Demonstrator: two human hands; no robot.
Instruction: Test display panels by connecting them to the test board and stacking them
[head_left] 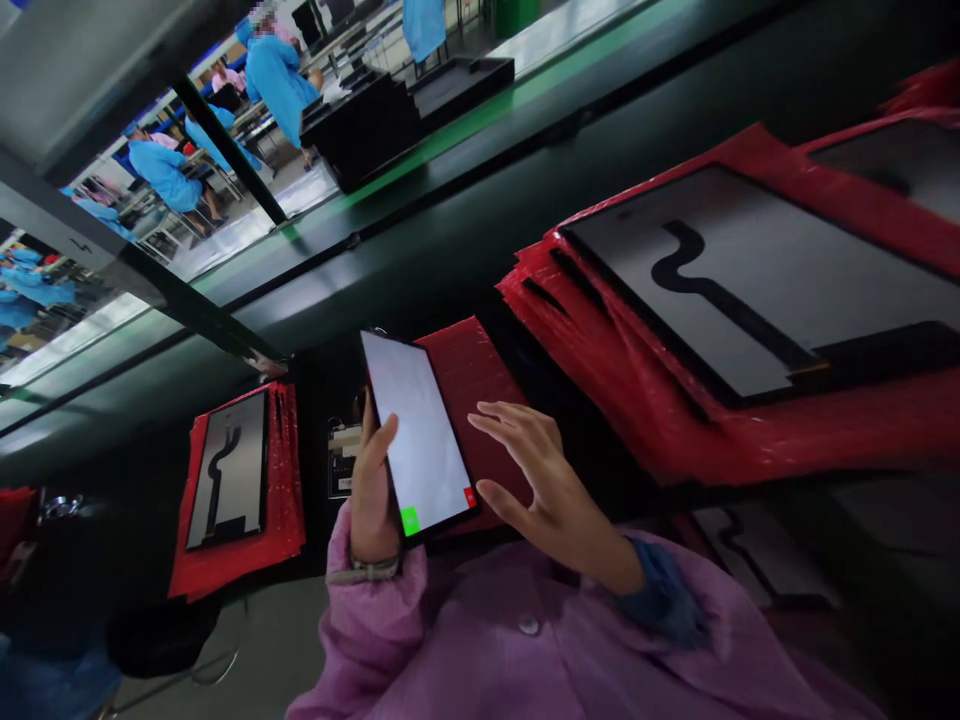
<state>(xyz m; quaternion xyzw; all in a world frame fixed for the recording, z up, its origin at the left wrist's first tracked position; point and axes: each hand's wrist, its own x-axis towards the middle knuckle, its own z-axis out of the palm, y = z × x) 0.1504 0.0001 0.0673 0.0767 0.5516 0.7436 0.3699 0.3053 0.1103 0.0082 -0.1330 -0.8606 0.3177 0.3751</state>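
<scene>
My left hand [373,490] grips a lit phone screen panel [416,435] by its left edge, holding it tilted in front of me. The panel glows pale, with a green square and a small red square at its lower end. My right hand [544,480] hovers just right of the panel, fingers spread and holding nothing. Under it lies a red bubble-wrap sheet [469,385]. Both arms wear pink sleeves.
A stack of red sheets [750,420] topped by a grey panel with a black flex cable [750,290] lies on the right. Another grey panel on red sheets [229,470] sits at left. A green-edged conveyor [450,130] carries black trays [397,110]; people in blue coats work beyond.
</scene>
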